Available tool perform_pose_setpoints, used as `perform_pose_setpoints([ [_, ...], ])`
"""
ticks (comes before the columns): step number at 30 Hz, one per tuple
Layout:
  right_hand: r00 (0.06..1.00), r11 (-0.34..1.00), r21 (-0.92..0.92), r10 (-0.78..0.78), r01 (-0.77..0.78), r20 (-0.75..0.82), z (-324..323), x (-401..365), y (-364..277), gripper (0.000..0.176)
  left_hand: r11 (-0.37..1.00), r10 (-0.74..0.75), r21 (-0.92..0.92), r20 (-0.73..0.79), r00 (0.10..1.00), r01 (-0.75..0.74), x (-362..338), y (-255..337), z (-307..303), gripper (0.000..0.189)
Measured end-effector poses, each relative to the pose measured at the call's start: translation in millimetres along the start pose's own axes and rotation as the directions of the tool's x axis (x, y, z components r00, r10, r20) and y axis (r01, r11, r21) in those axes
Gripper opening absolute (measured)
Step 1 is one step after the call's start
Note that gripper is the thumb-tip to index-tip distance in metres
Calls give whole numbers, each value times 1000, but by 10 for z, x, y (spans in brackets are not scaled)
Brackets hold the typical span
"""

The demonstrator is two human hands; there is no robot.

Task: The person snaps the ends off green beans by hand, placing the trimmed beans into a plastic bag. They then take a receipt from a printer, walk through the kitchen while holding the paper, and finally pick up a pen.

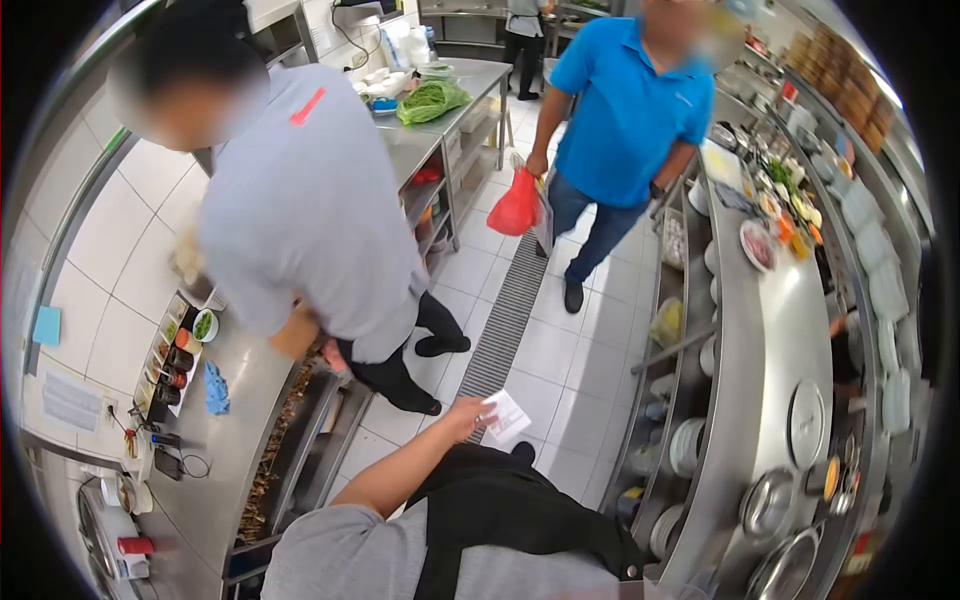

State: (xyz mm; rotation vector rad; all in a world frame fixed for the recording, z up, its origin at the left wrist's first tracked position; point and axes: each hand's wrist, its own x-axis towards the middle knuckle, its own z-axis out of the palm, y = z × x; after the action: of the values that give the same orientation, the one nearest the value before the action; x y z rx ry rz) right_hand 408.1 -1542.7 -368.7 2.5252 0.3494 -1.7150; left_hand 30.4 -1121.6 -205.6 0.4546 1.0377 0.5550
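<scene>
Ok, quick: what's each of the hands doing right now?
Left hand: closed on a white paper slip, pinched at its edge.
Right hand: not in view.

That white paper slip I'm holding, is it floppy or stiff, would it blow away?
The small white paper slip looks thin, so probably floppy and very light. It is pinched only at one edge by the left hand, so a draught could likely flutter it.
</scene>
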Motion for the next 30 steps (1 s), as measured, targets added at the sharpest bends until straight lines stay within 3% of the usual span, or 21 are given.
perform_pose_setpoints([
  [3,994,982,-156,-108,104,-14,-1035,427,-709,39,994,-96,-43,4,995,97,241,269,330,35],
  [4,985,941,-294,-175,168,0,-1361,635,-1032,41,996,-43,-79,-59,997,38,388,349,405,33],
  [5,946,776,-553,-316,304,76,-1717,1008,-1457,42,994,-12,-106,-133,991,-3,491,507,490,31],
  [6,867,394,-824,-451,407,213,-2044,1463,-1907,44,991,19,-127,-208,978,-47,545,766,597,30],
  [7,784,49,-908,-526,416,330,-2304,1864,-2441,45,985,50,-143,-283,958,-94,614,1032,683,30],
  [8,707,-141,-916,-595,376,382,-2505,2165,-3130,47,976,127,-137,-274,953,-169,708,1301,703,29],
  [9,632,-31,-871,-676,490,379,-2568,1834,-4033,50,962,202,-128,-265,943,-242,800,1540,660,29],
  [10,715,265,-804,-650,532,258,-2507,1288,-4940,49,940,310,-73,-229,923,-334,1091,1658,450,26],
  [11,617,288,-689,-731,665,291,-2401,691,-5715,46,924,361,-41,-228,904,-379,1181,1916,370,25],
  [12,551,157,-658,-704,737,449,-2234,494,-6450,47,900,406,-62,-245,881,-432,1187,2256,371,27],
  [13,337,66,-451,-761,890,554,-2064,-73,-7062,47,871,449,-84,-260,855,-484,1211,2580,367,30],
  [14,356,60,-463,-729,884,585,-1823,-180,-7627,45,822,527,-76,-275,804,-565,1316,2831,282,36],
  [15,345,163,-330,-699,930,627,-1615,-501,-8114,44,816,529,-66,-317,787,-575,1437,3101,176,36],
  [17,237,191,-141,-726,971,646,-1314,-1085,-8829,44,778,565,-66,-360,742,-625,1576,3674,141,34],
  [21,397,314,-256,-567,914,722,-1001,-997,-10189,43,647,712,-35,-329,620,-762,1898,4638,391,28],
  [23,493,338,-358,-604,870,626,-1099,-697,-10811,42,700,709,193,-307,635,-688,2065,5007,537,36],
  [24,480,284,-407,-689,868,544,-1189,-328,-11107,39,670,742,282,-280,609,-687,2212,5132,566,36],
  [25,281,-85,-592,-820,801,499,-1328,36,-11363,41,632,774,366,-245,584,-683,2332,5248,554,37],
  [27,406,-30,-769,-836,638,370,-1726,441,-11732,38,633,773,424,-300,559,-648,2553,5433,369,39],
  [29,649,366,-635,-704,681,290,-2253,-96,-11869,37,676,734,370,-411,540,-637,2988,5468,-19,41],
  [30,743,438,-676,-622,592,247,-2375,205,-12102,38,768,639,378,-498,586,-517,3073,5557,-232,38],
])
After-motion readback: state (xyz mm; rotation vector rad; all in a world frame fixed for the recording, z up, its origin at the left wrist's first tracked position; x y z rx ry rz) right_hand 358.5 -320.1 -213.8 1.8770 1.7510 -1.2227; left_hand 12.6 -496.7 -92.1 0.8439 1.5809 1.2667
